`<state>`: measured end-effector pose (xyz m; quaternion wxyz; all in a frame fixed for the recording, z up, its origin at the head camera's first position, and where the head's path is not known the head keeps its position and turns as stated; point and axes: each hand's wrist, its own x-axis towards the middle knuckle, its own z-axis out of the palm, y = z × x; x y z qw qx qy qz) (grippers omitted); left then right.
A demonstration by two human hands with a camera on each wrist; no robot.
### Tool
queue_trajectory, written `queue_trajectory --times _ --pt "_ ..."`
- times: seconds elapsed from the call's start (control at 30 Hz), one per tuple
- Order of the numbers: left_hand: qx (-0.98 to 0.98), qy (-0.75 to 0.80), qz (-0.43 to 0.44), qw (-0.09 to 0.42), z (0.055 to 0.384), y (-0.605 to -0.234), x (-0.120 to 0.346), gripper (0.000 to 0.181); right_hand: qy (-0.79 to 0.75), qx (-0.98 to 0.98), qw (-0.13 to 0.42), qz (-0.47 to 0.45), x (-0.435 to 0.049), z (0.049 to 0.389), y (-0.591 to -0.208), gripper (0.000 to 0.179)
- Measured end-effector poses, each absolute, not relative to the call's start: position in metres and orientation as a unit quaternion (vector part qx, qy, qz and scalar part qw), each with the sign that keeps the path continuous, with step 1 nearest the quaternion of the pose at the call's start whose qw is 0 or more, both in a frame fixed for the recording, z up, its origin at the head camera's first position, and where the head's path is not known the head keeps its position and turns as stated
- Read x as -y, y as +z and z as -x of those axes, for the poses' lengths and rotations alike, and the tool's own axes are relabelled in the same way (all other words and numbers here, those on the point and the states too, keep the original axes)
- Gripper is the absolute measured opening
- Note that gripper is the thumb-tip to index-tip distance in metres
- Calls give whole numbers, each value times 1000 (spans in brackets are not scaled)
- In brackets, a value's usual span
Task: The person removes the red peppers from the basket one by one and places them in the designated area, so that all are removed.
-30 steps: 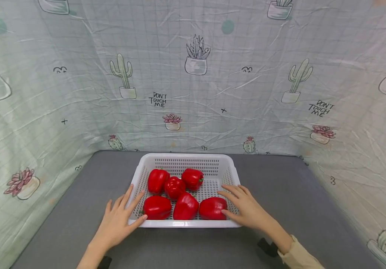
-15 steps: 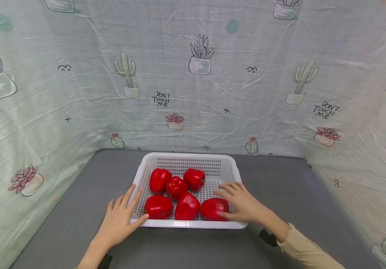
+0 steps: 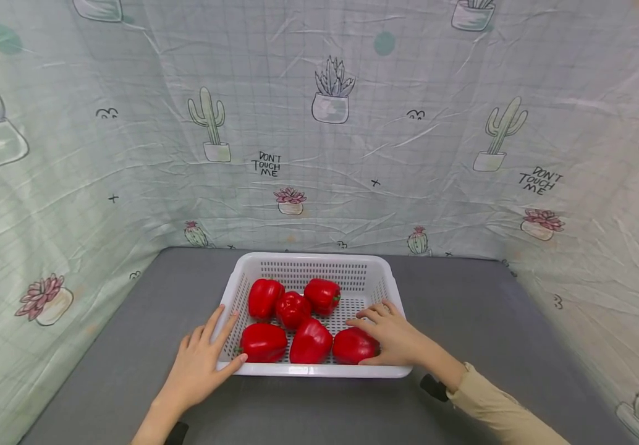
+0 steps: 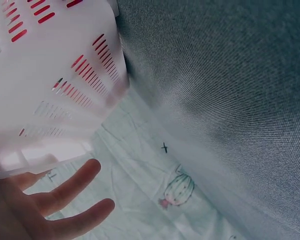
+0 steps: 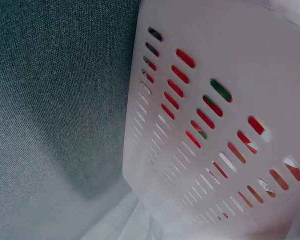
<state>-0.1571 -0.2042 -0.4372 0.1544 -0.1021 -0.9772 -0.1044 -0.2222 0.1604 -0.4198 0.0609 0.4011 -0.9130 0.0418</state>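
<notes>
Several red bell peppers lie in a white slotted plastic basket (image 3: 319,370). My left hand (image 3: 196,364) rests at its front left corner, fingers spread along the rim and thumb over the front edge. Seen from the left wrist, that hand's fingers (image 4: 72,182) extend straight beside the basket wall (image 4: 55,75). My right hand (image 3: 397,338) reaches over the right rim and curls round the front right bell pepper (image 3: 353,346), fingers over its far side and thumb at its near side. The right wrist view shows only the basket's slotted outer wall (image 5: 215,30), with red and green behind the slots.
The basket stands on a grey cloth-covered table (image 3: 464,321). A pale curtain printed with cacti (image 3: 319,204) encloses the back and both sides. The other peppers, such as the one at front left (image 3: 264,343), sit close together around the gripped one's left.
My right hand has moved slightly left and down, its fingers and thumb closing round the front right bell pepper. My left hand stays at its corner. The head view has shifted a little.
</notes>
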Motion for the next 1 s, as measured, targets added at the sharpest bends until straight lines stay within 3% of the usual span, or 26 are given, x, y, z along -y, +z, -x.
queue_trajectory --times 1.0 --pt "976 -101 109 159 157 -437 205 72 57 927 29 -370 -158 223 -420 83"
